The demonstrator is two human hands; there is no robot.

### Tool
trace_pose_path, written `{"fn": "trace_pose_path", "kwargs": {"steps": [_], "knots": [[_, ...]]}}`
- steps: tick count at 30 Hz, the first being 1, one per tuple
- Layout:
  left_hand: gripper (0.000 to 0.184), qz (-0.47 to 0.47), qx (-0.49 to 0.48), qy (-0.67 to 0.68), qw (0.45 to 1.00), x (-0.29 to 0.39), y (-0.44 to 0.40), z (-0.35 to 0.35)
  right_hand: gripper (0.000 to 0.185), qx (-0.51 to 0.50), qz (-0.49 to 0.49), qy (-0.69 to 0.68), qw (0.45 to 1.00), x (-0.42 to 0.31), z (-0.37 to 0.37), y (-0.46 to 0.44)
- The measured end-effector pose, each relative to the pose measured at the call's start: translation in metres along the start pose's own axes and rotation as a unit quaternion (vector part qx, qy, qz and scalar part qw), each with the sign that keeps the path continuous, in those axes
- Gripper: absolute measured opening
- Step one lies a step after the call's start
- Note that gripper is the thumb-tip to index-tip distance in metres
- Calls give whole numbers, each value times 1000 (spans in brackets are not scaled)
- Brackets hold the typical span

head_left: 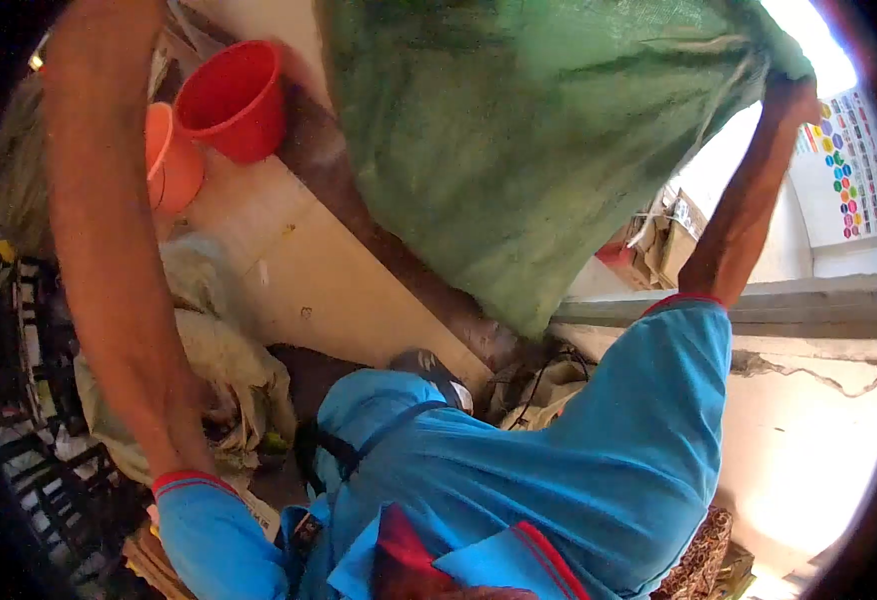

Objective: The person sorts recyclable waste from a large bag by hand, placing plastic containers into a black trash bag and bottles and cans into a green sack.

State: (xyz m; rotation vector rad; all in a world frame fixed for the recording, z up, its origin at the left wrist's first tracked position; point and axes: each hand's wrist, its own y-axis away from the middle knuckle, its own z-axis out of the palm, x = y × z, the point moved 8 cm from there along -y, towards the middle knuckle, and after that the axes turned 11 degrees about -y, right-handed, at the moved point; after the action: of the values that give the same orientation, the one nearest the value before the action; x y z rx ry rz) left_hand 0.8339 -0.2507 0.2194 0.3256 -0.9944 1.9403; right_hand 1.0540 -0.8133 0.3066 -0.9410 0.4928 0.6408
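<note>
A large green woven sack (519, 130) hangs in front of me, its lower corner reaching down near the floor. At the upper right my right hand (794, 98) is closed around a bunched edge of the sack, arm raised. My left arm stretches up along the left side, and its hand lies beyond the top of the view. Whether that hand touches the sack is hidden.
A red bucket (234, 100) and an orange bucket (172, 165) stand at the upper left. Black crates (49, 430) and a crumpled pale sack (199, 350) lie at the left. A ledge (789, 315) and cardboard (674, 250) are at the right.
</note>
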Motion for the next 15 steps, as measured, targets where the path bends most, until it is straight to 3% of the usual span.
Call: {"fn": "trace_pose_path", "kwargs": {"steps": [3, 6, 7, 9, 11, 12, 14, 15], "knots": [[17, 27, 52, -53, 997, 11, 14, -8, 36, -21, -14, 79, 997, -3, 11, -15], [17, -19, 171, -123, 977, -15, 54, -34, 41, -14, 73, 102, 992, 49, -33, 22], [17, -65, 220, -140, 963, -36, 74, -49, 56, 63, 39, 256, 964, 78, -79, 20], [17, -187, 288, -137, 929, -88, 127, -80, 53, 166, 104, 314, 929, 135, -148, 66], [17, -277, 322, -125, 897, -137, 178, -118, 50, 249, 186, 272, 911, 174, -202, 142], [16, -306, 337, -122, 882, -160, 201, -142, 54, 277, 192, 175, 925, 176, -206, 180], [15, -328, 340, -129, 872, -182, 227, -169, 62, 158, 246, 209, 933, 190, -253, 205], [15, -348, 340, -137, 863, -187, 236, -174, 62, 158, 246, 210, 933, 203, -288, 209]]}}
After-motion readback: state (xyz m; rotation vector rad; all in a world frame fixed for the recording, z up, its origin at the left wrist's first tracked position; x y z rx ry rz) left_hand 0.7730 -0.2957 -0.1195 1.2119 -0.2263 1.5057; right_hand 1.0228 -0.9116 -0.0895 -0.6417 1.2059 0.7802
